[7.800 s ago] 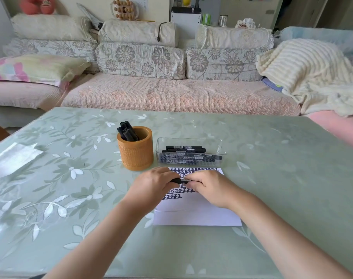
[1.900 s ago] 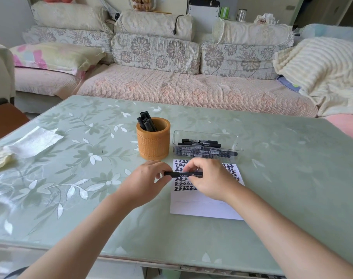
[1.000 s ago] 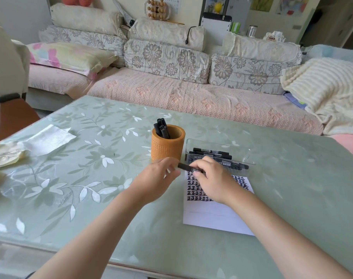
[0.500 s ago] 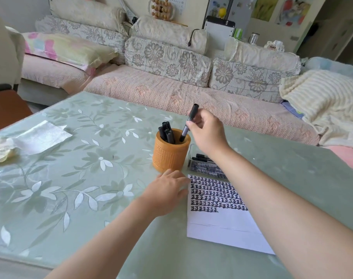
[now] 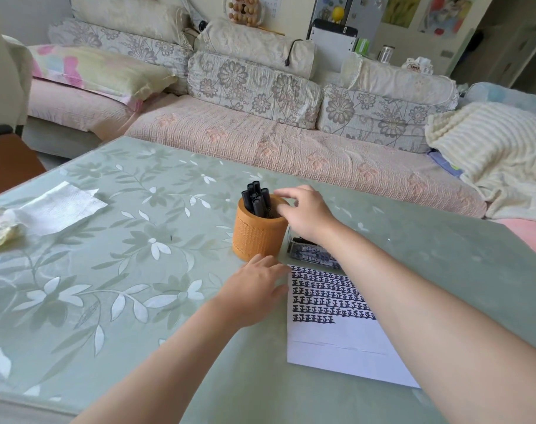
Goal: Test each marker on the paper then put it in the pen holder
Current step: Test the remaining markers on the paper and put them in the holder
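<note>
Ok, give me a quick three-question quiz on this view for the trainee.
1. True or false: the right hand grips a marker.
2. The written rows fill which part of the paper? A: the far end. B: the near end. C: all of it.
3. Fill in: the markers stand in the orange ___.
Key: 1 false, it is empty, at the rim of the pen holder. 2 A. 3 pen holder.

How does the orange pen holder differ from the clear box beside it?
The pen holder is round, orange and opaque; the clear box is low, rectangular and see-through. Markers stand upright in the pen holder, but lie flat in the clear box. Both hold black markers.
</note>
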